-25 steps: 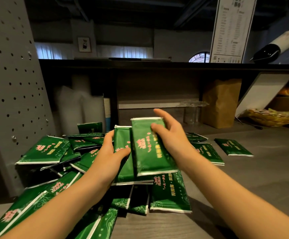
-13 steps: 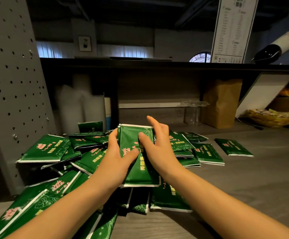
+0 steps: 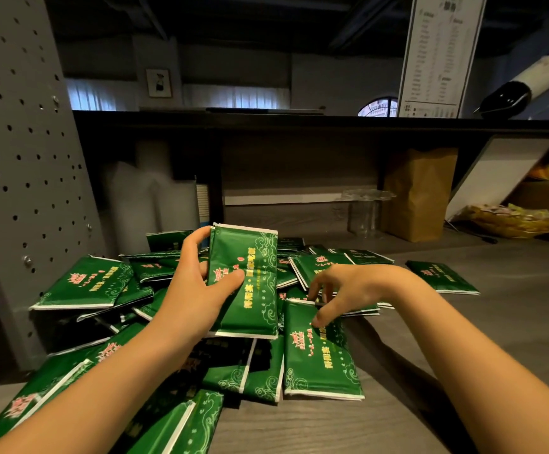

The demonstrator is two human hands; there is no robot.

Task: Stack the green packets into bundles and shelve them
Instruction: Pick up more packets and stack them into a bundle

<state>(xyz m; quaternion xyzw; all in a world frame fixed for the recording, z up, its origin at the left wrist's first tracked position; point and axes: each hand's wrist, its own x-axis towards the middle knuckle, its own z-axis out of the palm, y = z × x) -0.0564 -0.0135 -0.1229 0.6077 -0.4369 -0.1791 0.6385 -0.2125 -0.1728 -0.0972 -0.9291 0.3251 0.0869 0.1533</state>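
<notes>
Perhaps several packets (image 3: 250, 290), count unclear.

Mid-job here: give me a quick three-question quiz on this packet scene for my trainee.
1. True or false: the left hand grips the raised bundle of green packets.
2. Multiple choice: the right hand reaches down to A) the brown paper bag, B) a flat packet beside the bundle, C) the pegboard.
3. Fill in: the lone packet lies to the ___ of the pile.

Key: 1 true; 2 B; 3 right.
</notes>
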